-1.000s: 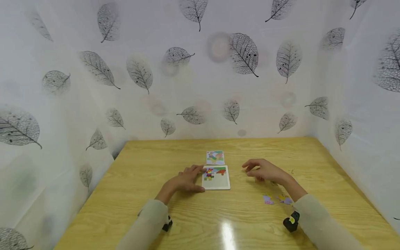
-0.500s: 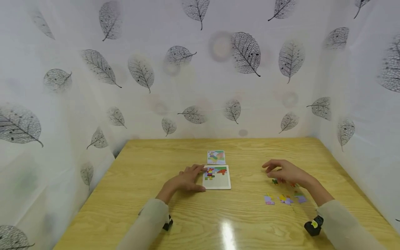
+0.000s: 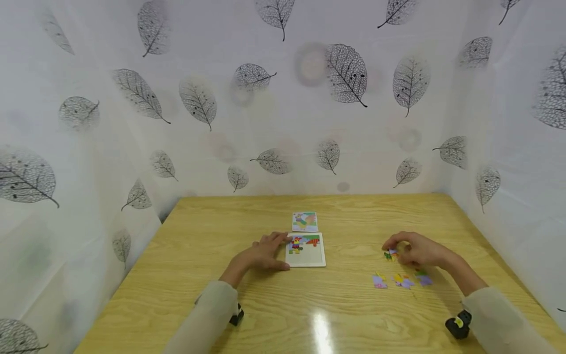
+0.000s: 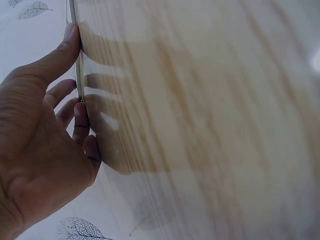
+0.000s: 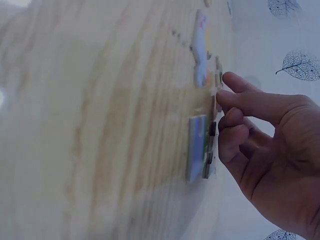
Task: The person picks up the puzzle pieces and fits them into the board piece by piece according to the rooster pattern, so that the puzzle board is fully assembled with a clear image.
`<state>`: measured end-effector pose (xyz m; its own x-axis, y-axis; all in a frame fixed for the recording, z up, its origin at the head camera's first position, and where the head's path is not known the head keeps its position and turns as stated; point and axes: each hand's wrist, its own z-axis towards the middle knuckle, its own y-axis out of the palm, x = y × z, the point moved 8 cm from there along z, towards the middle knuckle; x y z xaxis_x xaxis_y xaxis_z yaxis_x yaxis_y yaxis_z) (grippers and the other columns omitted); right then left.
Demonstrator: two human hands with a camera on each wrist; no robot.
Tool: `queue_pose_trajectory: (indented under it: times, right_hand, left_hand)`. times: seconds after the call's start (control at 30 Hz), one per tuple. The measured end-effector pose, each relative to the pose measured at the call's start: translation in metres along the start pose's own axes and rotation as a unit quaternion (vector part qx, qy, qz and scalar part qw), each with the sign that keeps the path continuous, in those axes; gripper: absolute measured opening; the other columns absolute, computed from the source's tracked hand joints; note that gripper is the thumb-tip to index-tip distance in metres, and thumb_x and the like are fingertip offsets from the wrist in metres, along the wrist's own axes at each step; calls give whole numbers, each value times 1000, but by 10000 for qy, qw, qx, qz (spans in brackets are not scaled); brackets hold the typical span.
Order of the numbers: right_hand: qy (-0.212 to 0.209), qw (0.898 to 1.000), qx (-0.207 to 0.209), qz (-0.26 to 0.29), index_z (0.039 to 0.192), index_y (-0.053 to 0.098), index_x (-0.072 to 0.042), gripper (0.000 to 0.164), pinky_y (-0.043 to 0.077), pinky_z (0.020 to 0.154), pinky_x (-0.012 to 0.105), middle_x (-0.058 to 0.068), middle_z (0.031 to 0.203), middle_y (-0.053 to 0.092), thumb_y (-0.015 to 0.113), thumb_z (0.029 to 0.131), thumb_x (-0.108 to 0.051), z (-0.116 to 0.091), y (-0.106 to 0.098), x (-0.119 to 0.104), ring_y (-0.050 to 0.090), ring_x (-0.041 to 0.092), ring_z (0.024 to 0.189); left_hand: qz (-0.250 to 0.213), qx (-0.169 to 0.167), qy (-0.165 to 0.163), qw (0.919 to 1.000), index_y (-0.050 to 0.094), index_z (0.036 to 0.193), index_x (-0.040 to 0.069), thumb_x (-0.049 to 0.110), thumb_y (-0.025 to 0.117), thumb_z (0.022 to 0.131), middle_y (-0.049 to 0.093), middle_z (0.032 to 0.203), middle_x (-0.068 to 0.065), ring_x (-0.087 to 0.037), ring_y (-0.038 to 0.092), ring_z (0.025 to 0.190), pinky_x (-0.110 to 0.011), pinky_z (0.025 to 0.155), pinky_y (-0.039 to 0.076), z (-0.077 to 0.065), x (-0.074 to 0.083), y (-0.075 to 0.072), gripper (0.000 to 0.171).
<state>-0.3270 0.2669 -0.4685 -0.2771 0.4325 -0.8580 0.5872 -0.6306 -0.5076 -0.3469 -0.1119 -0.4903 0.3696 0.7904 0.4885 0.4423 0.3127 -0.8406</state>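
Observation:
A white-framed puzzle board lies flat on the table, a few pieces with a red-headed bird filling its upper part. My left hand rests at its left edge, index fingertip at the upper corner and thumb at the lower corner; the left wrist view shows this hand low against the table. Over the loose pieces, my right hand has thumb and index finger curled on either side of a green and purple puzzle piece. In the right wrist view, the hand's fingertips are right at the pieces.
Nearer the front lie several loose pieces: a purple one, a yellow and purple one and a green and purple one. A picture card sits behind the board. Leaf-printed curtains border the wooden table.
My right hand has moved right, away from the board, and come down over the loose pieces, its thumb and index finger now around one. The left hand stays at the board.

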Motion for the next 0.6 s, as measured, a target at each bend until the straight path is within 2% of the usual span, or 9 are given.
queue_pose_trajectory:
  times: [0.17, 0.37, 0.6]
  right_hand:
    - [-127, 9999, 10, -84, 124, 60, 12, 35, 40, 41, 24, 28, 116, 58, 52, 90, 18, 0, 3, 2, 38, 4, 46]
    - [103, 9995, 98, -294, 113, 65, 3, 22, 38, 42, 22, 17, 98, 62, 56, 95, 12, 2, 2, 4, 41, 5, 49]
    - [182, 9984, 296, -437, 110, 66, 1, 15, 39, 43, 23, 15, 95, 62, 63, 96, 7, 1, 1, 4, 43, 8, 51]
  left_hand:
    - [-35, -39, 50, 10000, 33, 162, 18, 46, 77, 92, 26, 168, -15, -48, 26, 150, -75, 115, 21, 0, 1, 2, 87]
    - [93, 11, 71, 9999, 32, 162, 21, 46, 76, 93, 25, 168, -13, -47, 27, 149, -74, 115, 22, 6, -7, 6, 86]
    - [10, 16, 51, 10000, 30, 163, 24, 47, 76, 92, 25, 168, -11, -45, 26, 150, -75, 115, 19, 7, -9, 7, 87]
